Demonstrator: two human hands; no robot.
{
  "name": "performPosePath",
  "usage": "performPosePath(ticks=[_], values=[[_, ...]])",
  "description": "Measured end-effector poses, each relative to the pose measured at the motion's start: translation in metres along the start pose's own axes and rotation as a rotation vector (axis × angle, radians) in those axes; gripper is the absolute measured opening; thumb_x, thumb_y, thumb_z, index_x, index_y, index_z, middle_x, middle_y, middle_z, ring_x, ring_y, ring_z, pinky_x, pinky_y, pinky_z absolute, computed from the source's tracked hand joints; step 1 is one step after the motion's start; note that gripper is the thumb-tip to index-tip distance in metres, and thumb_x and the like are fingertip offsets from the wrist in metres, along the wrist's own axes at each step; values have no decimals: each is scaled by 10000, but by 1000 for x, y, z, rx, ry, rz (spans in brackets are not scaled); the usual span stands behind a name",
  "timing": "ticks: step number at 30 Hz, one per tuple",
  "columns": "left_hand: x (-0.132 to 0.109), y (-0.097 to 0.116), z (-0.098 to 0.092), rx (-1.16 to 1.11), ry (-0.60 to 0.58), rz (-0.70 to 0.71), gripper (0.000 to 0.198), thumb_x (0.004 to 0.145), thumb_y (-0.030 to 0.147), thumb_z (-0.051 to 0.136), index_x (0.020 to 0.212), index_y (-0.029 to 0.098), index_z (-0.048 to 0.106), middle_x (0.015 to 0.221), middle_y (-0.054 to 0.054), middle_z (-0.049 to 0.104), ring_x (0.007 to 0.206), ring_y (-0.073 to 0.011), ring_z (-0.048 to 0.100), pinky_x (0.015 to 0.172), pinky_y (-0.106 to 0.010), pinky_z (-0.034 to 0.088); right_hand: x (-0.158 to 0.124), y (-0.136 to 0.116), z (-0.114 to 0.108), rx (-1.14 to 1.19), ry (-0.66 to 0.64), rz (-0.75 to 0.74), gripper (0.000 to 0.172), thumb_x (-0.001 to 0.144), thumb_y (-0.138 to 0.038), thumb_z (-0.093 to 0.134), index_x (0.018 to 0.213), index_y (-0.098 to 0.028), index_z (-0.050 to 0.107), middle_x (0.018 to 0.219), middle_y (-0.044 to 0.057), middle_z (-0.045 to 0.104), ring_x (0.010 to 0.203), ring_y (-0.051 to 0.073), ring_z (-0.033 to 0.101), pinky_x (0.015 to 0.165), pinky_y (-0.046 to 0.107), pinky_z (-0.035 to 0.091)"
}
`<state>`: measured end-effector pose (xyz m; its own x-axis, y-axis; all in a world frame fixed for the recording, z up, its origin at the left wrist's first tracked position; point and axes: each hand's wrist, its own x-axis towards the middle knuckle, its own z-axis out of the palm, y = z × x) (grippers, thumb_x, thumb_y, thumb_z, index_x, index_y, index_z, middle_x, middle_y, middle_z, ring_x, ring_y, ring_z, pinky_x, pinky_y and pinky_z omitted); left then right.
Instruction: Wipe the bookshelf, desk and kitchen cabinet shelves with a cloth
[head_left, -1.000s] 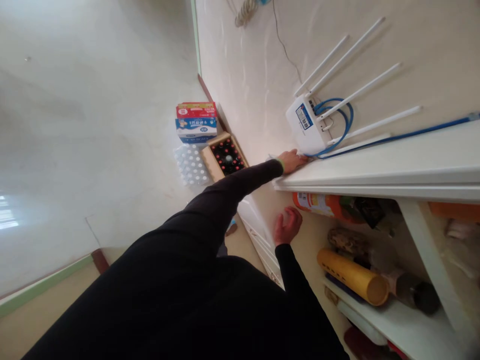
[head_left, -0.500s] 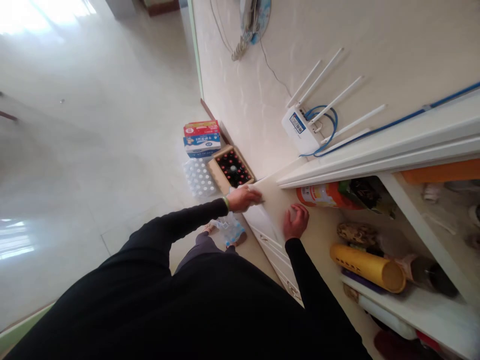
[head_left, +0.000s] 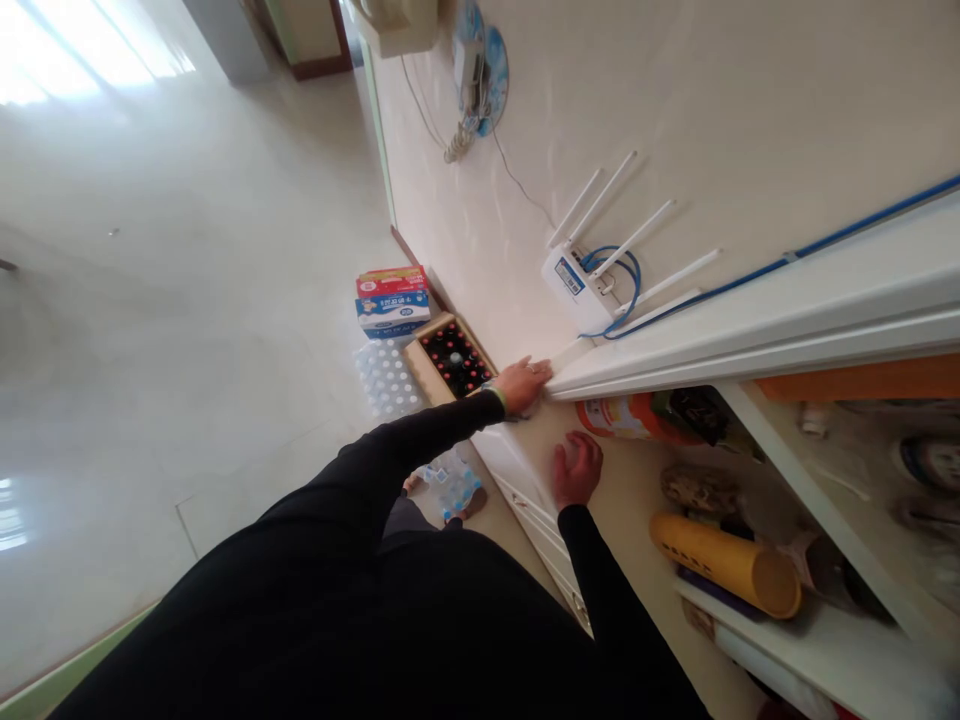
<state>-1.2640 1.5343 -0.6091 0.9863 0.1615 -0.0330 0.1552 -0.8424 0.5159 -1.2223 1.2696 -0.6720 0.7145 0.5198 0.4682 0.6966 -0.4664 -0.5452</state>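
My left hand point(head_left: 523, 384) reaches out in a black sleeve to the end of the white shelf board point(head_left: 750, 335). Its fingers press on the board's corner, with a small pale thing under them that I cannot make out. My right hand point(head_left: 576, 469) rests on the beige cabinet top point(head_left: 637, 500) below the board, fingers loosely curled and nothing in them. A white router point(head_left: 568, 283) with several antennas and a blue cable point(head_left: 862, 225) stands on the shelf board beyond my left hand.
Under the board lie an orange bottle point(head_left: 622, 415), a yellow tube point(head_left: 720, 560) and other items. On the floor by the wall stand stacked cartons point(head_left: 391, 300), a crate of dark bottles point(head_left: 454, 358) and a pack of water bottles point(head_left: 386, 375). More small bottles point(head_left: 457, 490) sit by my feet.
My left hand left the shelf top by the router, dropped toward the cabinet edge, then rose again to the shelf board's end. My right hand stayed put. The view swung.
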Motion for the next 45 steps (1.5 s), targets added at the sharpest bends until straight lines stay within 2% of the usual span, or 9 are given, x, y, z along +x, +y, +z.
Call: performPosePath(ticks=[3,6,13,19,22,26,31,36,45], values=[[24,-4,-5,-23,-22,15,530,1072,126,443,1576,181,598,1733,-150,501,1551,-206,547,1362,-403,344,0,-2,-1,1,-19,33,330,989,-460,612,1131,-183,722,1236,164,730,1181,308,667,1073,515,535],[33,-6,-8,-123,1,-173,494,1110,252,473,1595,247,567,1636,-144,592,1391,-239,667,1223,-400,501,1,-3,-1,12,-27,44,317,985,-453,611,1127,-190,717,1244,160,728,1196,310,663,1084,521,532],[47,-19,-20,-322,251,-505,275,1079,293,620,1336,238,699,1278,-126,747,1191,-256,732,1066,-383,592,0,-1,1,1,-4,-1,301,997,-432,622,1147,-189,716,1236,158,736,1178,310,667,1064,513,536],[137,-39,-80,-587,825,-490,351,1107,266,582,1445,195,646,1356,-151,658,1301,-270,685,1200,-431,541,0,-3,1,-10,-21,-17,284,1040,-436,576,1149,-200,691,1238,160,729,1177,308,660,1055,504,532],[175,-41,-91,-702,976,-446,354,1088,245,609,1436,191,653,1353,-141,614,1286,-276,685,1221,-473,534,1,-6,0,-9,-20,-6,267,1052,-430,558,1139,-209,680,1230,161,725,1175,313,661,1051,512,533],[178,-15,-61,-617,928,-400,403,1101,278,588,1493,190,615,1369,-151,602,1311,-289,681,1186,-447,554,2,-8,1,14,-16,-14,247,1052,-409,575,1157,-211,676,1239,160,718,1178,311,659,1051,515,537],[143,18,-29,-433,656,-198,445,1068,261,634,1506,183,651,1447,-173,614,1269,-261,717,1177,-392,557,2,-7,1,15,-7,-16,274,1058,-436,577,1167,-207,678,1247,160,721,1170,306,664,1041,505,544],[128,5,-55,-357,445,74,425,1042,250,643,1462,227,703,1421,-110,696,1269,-227,715,1184,-358,542,2,-7,1,5,-16,-3,289,1065,-456,559,1161,-210,676,1247,159,724,1179,311,662,1047,511,540],[135,7,-74,-231,428,61,353,1040,275,640,1367,217,762,1326,-113,737,1200,-263,729,1087,-358,565,1,-6,1,9,-16,-11,247,1046,-413,580,1155,-212,672,1240,158,721,1170,311,661,1040,512,539]])
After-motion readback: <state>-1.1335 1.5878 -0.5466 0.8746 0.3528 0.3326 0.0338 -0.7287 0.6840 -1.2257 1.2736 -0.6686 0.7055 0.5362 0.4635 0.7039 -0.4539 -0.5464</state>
